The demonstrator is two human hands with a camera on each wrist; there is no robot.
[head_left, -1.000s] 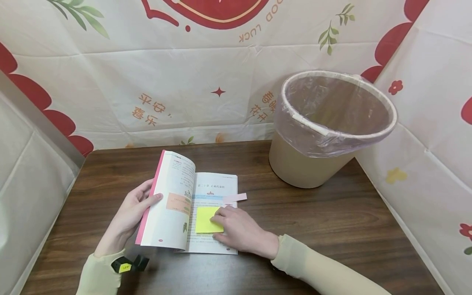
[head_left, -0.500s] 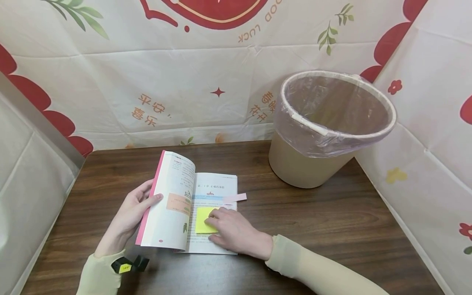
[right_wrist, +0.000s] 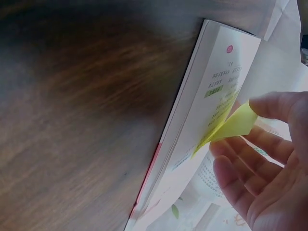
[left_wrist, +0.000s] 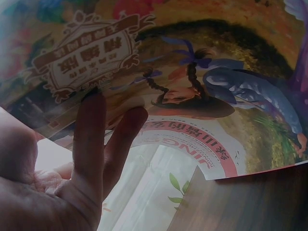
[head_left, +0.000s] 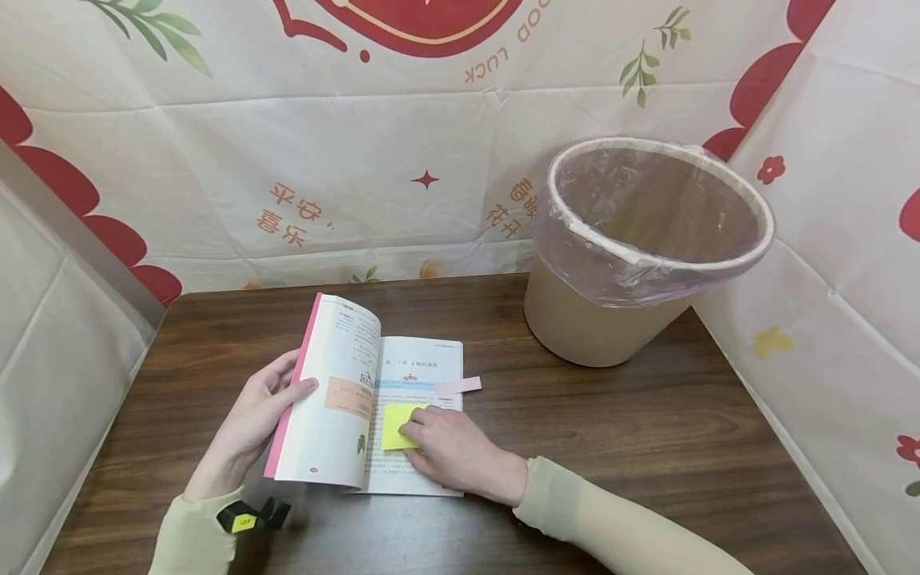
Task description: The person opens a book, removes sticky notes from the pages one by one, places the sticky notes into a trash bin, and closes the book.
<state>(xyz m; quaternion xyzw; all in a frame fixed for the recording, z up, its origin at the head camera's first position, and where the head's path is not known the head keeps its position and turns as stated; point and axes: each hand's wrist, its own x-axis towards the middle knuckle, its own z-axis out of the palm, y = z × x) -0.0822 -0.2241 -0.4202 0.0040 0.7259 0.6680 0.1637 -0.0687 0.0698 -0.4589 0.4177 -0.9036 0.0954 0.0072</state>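
Observation:
An open paperback book [head_left: 345, 343] lies on the table, its left half raised. My left hand [head_left: 251, 415] grips that half, the thumb on the page edge and the fingers behind. The left wrist view shows these fingers against the illustrated cover [left_wrist: 202, 72]. On the right-hand page is a yellow sticky note [head_left: 399, 427], partly hidden by my right hand [head_left: 460, 451]. In the right wrist view the thumb pinches the lifted end of the note, which bends up from the page while its other end lies against the paper. A pale pink strip [head_left: 460, 386] sticks out past the page edge.
A beige waste bin [head_left: 596, 327] lined with a clear plastic bag stands at the back right of the wooden table [head_left: 611, 423]. A printed cloth [head_left: 374, 160] hangs behind the table and along both sides.
The right hand has shifted slightly left over the sticky note, and the note's lower edge has risen a little from the page. The left hand and the book stay put.

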